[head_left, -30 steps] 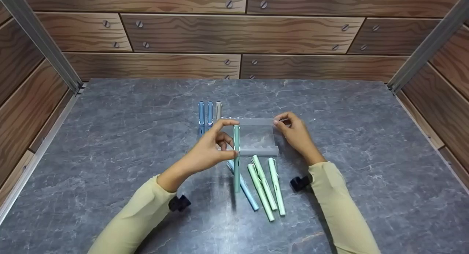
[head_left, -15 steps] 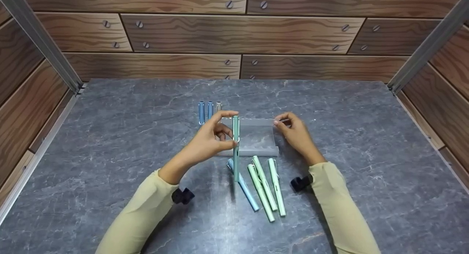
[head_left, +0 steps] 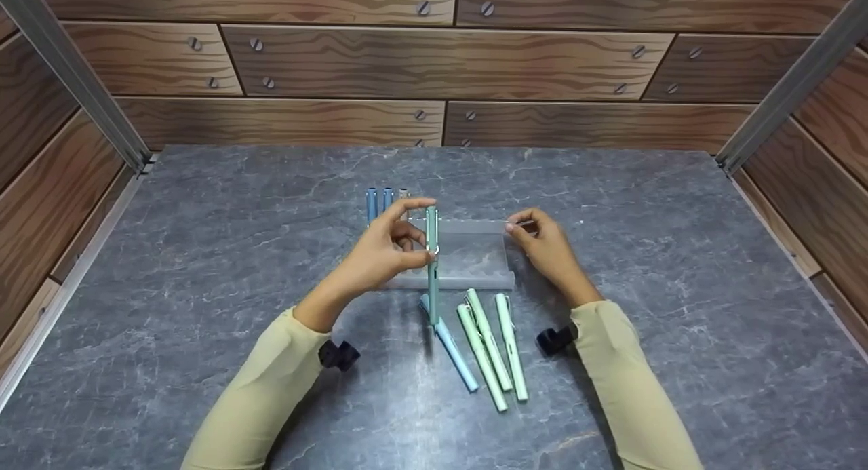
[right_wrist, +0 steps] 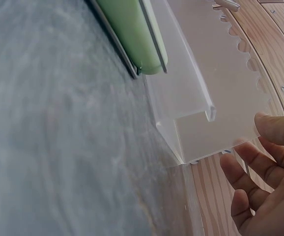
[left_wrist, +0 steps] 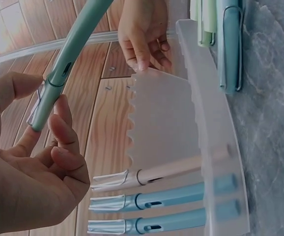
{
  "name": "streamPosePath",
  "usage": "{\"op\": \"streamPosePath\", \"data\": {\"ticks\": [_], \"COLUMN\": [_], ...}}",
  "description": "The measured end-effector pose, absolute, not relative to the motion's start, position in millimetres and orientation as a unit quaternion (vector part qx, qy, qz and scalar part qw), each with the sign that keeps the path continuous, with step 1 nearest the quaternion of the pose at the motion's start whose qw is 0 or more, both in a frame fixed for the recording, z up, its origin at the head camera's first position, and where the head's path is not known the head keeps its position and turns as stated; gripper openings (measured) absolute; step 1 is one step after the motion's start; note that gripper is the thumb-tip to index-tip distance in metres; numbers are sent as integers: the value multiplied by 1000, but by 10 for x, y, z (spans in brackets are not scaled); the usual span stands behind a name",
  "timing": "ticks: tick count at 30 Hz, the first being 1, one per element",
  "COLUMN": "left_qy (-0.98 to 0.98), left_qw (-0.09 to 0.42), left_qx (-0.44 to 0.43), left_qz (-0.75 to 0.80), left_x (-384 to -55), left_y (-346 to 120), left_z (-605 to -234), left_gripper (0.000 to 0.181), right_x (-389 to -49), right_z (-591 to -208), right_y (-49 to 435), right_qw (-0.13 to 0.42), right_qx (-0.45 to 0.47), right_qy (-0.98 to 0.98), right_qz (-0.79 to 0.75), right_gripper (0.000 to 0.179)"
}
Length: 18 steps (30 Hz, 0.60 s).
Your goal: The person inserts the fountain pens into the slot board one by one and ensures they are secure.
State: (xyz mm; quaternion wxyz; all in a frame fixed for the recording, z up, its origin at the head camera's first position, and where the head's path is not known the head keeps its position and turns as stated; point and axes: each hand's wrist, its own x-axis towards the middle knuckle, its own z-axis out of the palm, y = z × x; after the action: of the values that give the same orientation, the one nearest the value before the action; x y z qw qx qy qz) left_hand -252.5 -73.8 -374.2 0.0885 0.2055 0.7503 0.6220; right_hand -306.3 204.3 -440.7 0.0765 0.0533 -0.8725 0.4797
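Observation:
My left hand (head_left: 369, 260) holds a teal-green pen (head_left: 433, 294) upright, thumb on its side and a fingertip on the cap's end. Beneath it in the head view is the front ledge of a clear plastic pen stand (head_left: 468, 249). With thumb and fingertips, my right hand (head_left: 548, 249) pinches the stand's far right corner, plainest in the right wrist view. Two blue pens (left_wrist: 181, 196) and a beige pen (left_wrist: 176, 169) lie side by side on the stand's left part, caps toward its notched far edge. My left hand partly hides them in the head view.
In front of the stand, a light blue pen (head_left: 456, 358) and several light green pens (head_left: 512, 348) lie loose on the grey marbled table (head_left: 203, 307). Wood-patterned panels (head_left: 447, 63) enclose the back and sides, with metal posts (head_left: 88, 83) at the corners.
My left hand has lifted the teal-green pen and carried it away from me, slightly to the left at the end. My right hand stays at the stand's corner.

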Motion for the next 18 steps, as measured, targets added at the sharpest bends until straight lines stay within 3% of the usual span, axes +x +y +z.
{"op": "streamPosePath", "data": {"ticks": [18], "left_qy": [764], "left_qw": [43], "left_qx": [211], "left_qz": [609], "left_x": [-2630], "left_y": [-874], "left_z": [-3741], "left_gripper": [67], "right_x": [-3069], "right_z": [-4412], "right_y": [2053], "right_qw": [62], "right_qx": [55], "right_qy": [-870], "right_qz": [487], "right_gripper": [18]}}
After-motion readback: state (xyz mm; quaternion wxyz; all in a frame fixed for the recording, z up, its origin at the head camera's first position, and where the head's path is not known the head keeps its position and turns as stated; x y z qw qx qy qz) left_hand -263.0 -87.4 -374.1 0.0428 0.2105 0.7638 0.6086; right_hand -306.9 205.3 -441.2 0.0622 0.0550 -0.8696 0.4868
